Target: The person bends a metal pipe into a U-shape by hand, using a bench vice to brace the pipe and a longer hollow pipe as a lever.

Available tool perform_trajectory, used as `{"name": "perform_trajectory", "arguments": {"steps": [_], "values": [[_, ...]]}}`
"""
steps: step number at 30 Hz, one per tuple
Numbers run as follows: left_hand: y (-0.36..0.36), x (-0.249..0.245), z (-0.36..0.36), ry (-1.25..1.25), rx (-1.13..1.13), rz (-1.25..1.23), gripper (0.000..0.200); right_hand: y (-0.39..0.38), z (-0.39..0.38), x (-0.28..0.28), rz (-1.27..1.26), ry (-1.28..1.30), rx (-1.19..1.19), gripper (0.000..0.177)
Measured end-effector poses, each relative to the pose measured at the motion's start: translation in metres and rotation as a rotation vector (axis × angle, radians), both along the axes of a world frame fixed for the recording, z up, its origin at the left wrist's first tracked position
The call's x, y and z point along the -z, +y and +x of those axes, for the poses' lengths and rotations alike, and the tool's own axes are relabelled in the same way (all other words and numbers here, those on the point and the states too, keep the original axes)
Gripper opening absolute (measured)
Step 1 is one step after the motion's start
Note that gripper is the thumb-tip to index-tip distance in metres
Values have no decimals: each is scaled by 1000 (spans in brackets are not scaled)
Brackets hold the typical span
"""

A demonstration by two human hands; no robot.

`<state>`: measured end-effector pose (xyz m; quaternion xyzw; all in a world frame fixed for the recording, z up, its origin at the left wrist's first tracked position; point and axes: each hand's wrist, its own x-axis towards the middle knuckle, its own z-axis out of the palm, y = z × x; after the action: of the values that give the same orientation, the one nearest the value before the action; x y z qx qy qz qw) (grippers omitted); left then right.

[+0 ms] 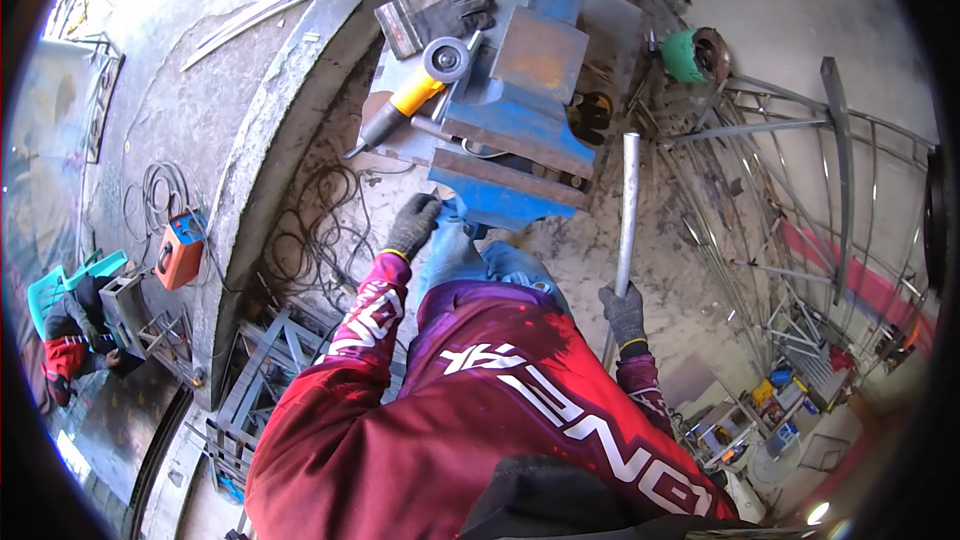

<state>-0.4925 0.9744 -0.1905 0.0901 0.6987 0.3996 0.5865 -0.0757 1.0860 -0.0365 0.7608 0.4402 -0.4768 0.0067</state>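
My right hand [625,316], in a dark grey glove, is wrapped round a long metal pipe [629,210] that stands nearly upright to the right of the vise. My left hand [412,225], also gloved, is by my thigh near the vise's left front corner; its fingers are bunched, and what they hold, if anything, is hidden. The blue bench vise [515,130] sits on a metal table [617,30]. A yellow angle grinder [415,92] lies left of the vise, below a pair of work gloves [435,15].
Coiled cables [320,230] lie on the floor at left, near an orange machine [181,251]. A seated person [75,330] is at far left. Metal frames and rods [790,170] stand at right, beside a green cylinder [690,56]. Tools [785,405] lie at lower right.
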Motion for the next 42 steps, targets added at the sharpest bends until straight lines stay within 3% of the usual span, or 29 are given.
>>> {"name": "perform_trajectory", "arguments": {"steps": [3, 5, 6, 10, 12, 14, 15, 16, 17, 18, 19, 20, 22, 23, 24, 25, 26, 27, 29, 31, 33, 35, 37, 39, 42], "values": [[7, -8, -34, 18, -93, -6, 27, 15, -5, 4, 53, -52, -37, 23], [15, -8, -52, 56, -199, 92, 26, 30, -10, 6, 227, -40, -178, 27], [22, -13, -60, 68, -209, 114, 26, 43, -7, 15, 130, -78, -136, 31], [48, -52, -78, 117, -291, 169, 25, 96, -3, 72, 292, -169, -195, 31], [45, -55, -75, 156, -271, 212, 26, 133, 0, 117, 617, -310, -428, 32], [26, -33, -60, 102, -280, 207, 30, 189, -20, 124, 254, -178, -329, 65], [11, -23, -50, 68, -298, 187, 30, 212, -44, 118, 238, -203, -336, 62], [-3, -9, -35, 59, -318, 129, 33, 234, -39, 163, 357, -64, -257, 56], [-16, 7, -17, 70, -317, -6, 36, 256, -46, 182, 602, -90, -435, 47], [-39, 37, 3, 119, -287, -98, 39, 282, -58, 190, 519, -68, -431, 42], [-44, 39, 27, 204, -77, -226, 49, 303, -74, 197, 579, -83, -483, 41], [-59, 68, 54, 175, -80, -253, 54, 314, -94, 191, 618, -173, -522, 41], [-60, 103, 120, 145, -222, -181, 56, 355, -98, 232, 575, -168, -467, 42], [-27, 70, 140, 313, 4, -239, 58, 371, -97, 263, 568, -133, -441, 43], [-13, 80, 160, 380, 214, -248, 51, 372, -113, 247, 529, -104, -485, 46], [-57, 225, 216, 696, 404, 31, 50, 371, -128, 227, 492, -80, -527, 50], [-11, 152, 225, 141, 97, -54, 39, 380, -131, 236, 513, -141, -579, 48], [13, 128, 222, 172, 275, -24, 40, 381, -134, 242, 607, -88, -580, 49], [35, 136, 259, 588, 519, -150, 34, 388, -142, 244, 596, -136, -634, 48], [39, 158, 272, 617, 469, -140, 35, 402, -146, 257, 604, -161, -703, 50], [37, 188, 300, 632, 436, -134, 37, 404, -147, 256, 781, -193, -801, 49], [32, 221, 332, 198, -386, 228, 28, 401, -150, 256, 735, -204, -762, 47], [54, 156, 310, 209, -340, 184, 28, 409, -142, 269, 918, -174, -870, 44], [82, 115, 290, -653, -1080, 37, 30, 410, -143, 257, 817, -123, -878, 48], [86, 110, 287, -616, -1146, 12, 21, 411, -136, 263, 767, -96, -900, 49]]}}
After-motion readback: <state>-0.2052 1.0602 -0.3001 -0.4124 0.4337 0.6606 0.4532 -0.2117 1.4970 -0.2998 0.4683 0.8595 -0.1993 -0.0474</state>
